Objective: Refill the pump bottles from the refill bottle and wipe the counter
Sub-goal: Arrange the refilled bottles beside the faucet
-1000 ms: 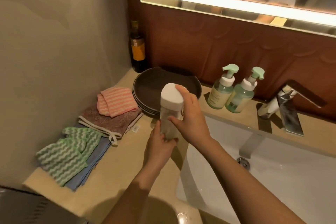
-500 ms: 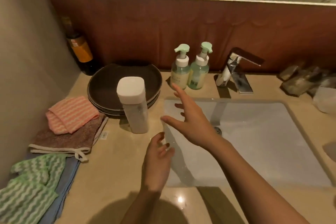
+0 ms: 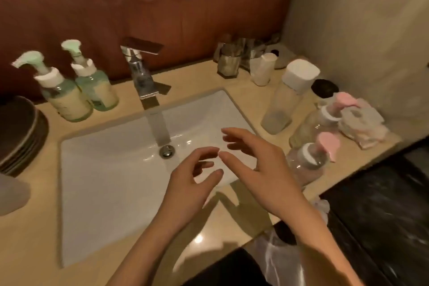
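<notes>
Head view: pink-topped pump bottles (image 3: 306, 160) stand at three o'clock on the counter (image 3: 30, 251), just beside the right rim of the sink (image 3: 104, 169), with a white-capped bottle (image 3: 285, 102) behind at two. Left hand (image 3: 190, 183) and right hand (image 3: 262, 169) hover over its free middle, fingers loose, holding nothing.

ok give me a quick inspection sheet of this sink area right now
Surface: beige counter around a white sink, glossy.
Job's things: near green pump bottle and far green pump bottle upright left of the faucet; far pink pump bottle, near pink pump bottle and a tall white-capped bottle on the right.
Clutter: stacked dark plates far left; glass holder, small white bottle, pale wrapped items at the right.
Grippers: left hand and right hand open above the sink, holding nothing.
Cables: nothing seen.
Surroundings: wood-toned back panel; plain wall at right.
</notes>
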`<action>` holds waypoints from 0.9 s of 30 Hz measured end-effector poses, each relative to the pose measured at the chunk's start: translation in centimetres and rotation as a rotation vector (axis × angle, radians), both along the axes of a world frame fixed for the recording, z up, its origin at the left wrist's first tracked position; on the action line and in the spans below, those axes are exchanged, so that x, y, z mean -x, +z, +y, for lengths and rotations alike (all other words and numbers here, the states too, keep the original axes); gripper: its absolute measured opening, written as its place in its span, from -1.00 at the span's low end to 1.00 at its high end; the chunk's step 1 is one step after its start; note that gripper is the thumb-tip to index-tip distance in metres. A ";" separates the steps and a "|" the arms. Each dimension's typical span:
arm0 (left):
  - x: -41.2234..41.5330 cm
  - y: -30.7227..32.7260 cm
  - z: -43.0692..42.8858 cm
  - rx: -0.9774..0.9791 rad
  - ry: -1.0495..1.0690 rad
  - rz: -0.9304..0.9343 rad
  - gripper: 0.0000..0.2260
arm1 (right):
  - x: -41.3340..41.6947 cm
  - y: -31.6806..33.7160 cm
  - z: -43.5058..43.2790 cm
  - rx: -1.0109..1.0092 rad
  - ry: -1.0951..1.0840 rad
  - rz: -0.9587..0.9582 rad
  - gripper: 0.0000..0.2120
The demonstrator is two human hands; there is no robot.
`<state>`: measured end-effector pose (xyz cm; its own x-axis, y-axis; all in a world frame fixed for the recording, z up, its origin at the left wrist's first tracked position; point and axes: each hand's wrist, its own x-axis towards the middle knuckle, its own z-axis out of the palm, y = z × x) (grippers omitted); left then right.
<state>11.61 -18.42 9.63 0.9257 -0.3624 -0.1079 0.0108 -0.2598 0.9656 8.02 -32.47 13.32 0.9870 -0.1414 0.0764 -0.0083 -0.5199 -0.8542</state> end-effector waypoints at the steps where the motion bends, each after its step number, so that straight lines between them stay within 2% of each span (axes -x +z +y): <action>1: 0.2 0.3 -1.1 0.002 -0.023 -0.019 -0.70 | 0.7 0.3 -1.2 -0.008 -0.012 -0.017 -0.65; 3: 0.7 0.5 -5.4 0.003 -0.068 -0.065 -0.65 | 2.3 1.2 -5.4 -0.021 -0.041 -0.052 -0.72; 8: 1.5 0.2 -13.8 -0.136 -0.240 -0.086 -0.37 | 4.3 2.1 -14.0 -0.017 -0.193 -0.204 -0.81; 10: 1.6 0.3 -16.4 -0.119 -0.214 -0.057 -0.42 | 4.0 1.5 -17.3 -0.024 -0.288 -0.261 -0.87; 13: 1.6 0.3 -17.7 -0.069 -0.120 -0.092 -0.63 | 2.8 -0.5 -19.9 -0.042 -0.439 -0.286 -0.92; 16: 1.3 0.2 -18.2 -0.041 -0.031 -0.144 -0.70 | 1.2 -2.7 -21.7 -0.068 -0.550 -0.206 -0.74; 20: 1.1 0.3 -18.3 -0.022 -0.019 -0.130 -0.72 | -1.2 -4.7 -22.2 -0.102 -0.459 0.015 -0.49; 24: 1.0 0.4 -18.3 -0.042 -0.035 -0.009 -0.76 | -2.4 -4.9 -21.6 -0.010 -0.481 -0.009 -0.64; 27: 0.6 0.7 -17.9 -0.066 -0.025 0.048 -0.74 | -2.6 -4.4 -20.9 0.070 -0.434 -0.048 -0.61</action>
<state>11.00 -36.27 10.29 0.9096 -0.3763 -0.1763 0.0490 -0.3240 0.9448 10.59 -53.34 8.97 0.8322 -0.5351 0.1452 -0.1995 -0.5332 -0.8221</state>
